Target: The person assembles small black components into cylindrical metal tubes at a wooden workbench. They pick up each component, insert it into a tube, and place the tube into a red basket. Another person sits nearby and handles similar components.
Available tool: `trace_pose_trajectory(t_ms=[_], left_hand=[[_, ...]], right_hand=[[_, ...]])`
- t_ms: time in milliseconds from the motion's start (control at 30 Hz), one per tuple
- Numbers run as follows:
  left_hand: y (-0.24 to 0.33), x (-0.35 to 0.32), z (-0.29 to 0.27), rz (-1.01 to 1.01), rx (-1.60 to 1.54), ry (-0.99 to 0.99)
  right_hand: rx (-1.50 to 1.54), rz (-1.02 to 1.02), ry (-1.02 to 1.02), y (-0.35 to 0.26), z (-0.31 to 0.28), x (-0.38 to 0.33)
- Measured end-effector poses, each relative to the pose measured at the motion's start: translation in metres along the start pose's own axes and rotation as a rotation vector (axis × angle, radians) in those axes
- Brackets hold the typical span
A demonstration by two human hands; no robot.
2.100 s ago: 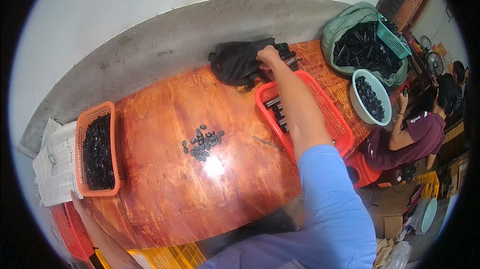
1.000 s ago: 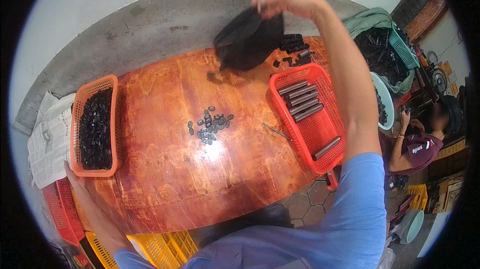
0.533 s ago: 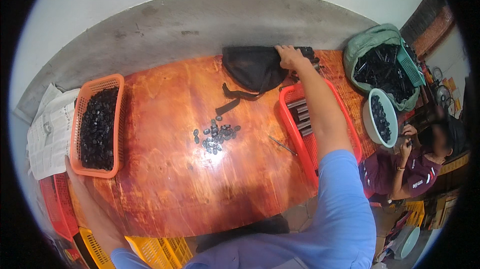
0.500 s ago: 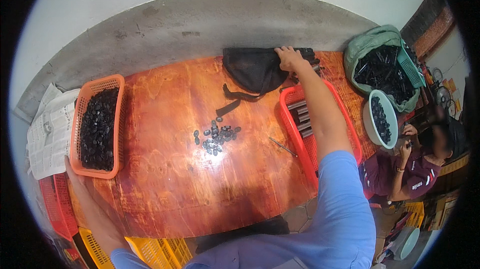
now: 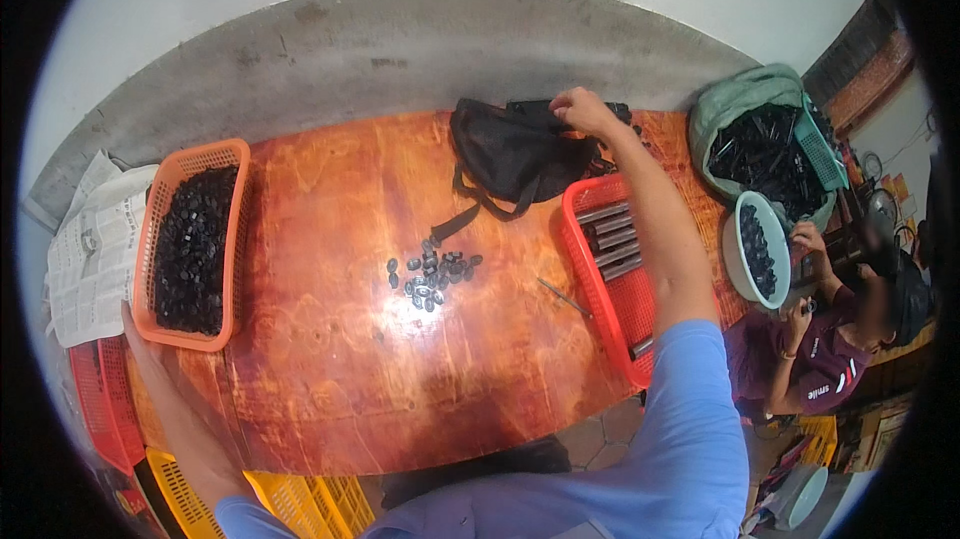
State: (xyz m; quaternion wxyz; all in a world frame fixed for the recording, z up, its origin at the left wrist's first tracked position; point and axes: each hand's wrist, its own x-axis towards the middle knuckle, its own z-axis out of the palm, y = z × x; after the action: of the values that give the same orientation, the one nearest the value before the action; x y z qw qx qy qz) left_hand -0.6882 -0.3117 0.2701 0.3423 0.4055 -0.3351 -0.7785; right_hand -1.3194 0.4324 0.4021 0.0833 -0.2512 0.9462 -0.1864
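Note:
At the table's far side lies a black cloth bag point(image 5: 520, 151) with a strap trailing toward me. My right hand point(image 5: 583, 111) is closed at the bag's upper right edge, thumb and fingers pinched on the cloth. On the far left, my left hand point(image 5: 132, 324) is at the outer side of an orange basket point(image 5: 240, 229), next to a newspaper; its fingers are mostly hidden. Small black oval pieces point(image 5: 190, 249) fill that basket. Several similar pieces point(image 5: 428, 277) lie loose mid-table. Beneath my right forearm sits a red basket point(image 5: 590, 269) holding dark metal rods point(image 5: 612, 239).
A thin metal rod point(image 5: 565, 297) lies by the red basket. To the right are a green sack point(image 5: 705, 104) of black parts and a pale bowl point(image 5: 735, 269) of black pieces. A co-worker point(image 5: 815, 344) handles something small there. Yellow crates point(image 5: 315, 504) stand below the near edge.
The black bag has shifted and changed shape, its strap loop now lying nearer me. My right hand has stayed near its edge, while the co-worker's hand has risen toward the bowl.

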Motion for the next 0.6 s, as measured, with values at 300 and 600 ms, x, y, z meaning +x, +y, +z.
trace_pose_trajectory(t_ms=[300, 600], left_hand=[[0.003, 0.005, -0.014, 0.001, -0.006, -0.002], [-0.004, -0.026, 0.017, -0.007, -0.045, -0.023]], right_hand=[[-0.389, 0.131, -0.069, -0.037, 0.046, 0.017], [-0.426, 0.086, -0.258, -0.033, 0.048, 0.013]])
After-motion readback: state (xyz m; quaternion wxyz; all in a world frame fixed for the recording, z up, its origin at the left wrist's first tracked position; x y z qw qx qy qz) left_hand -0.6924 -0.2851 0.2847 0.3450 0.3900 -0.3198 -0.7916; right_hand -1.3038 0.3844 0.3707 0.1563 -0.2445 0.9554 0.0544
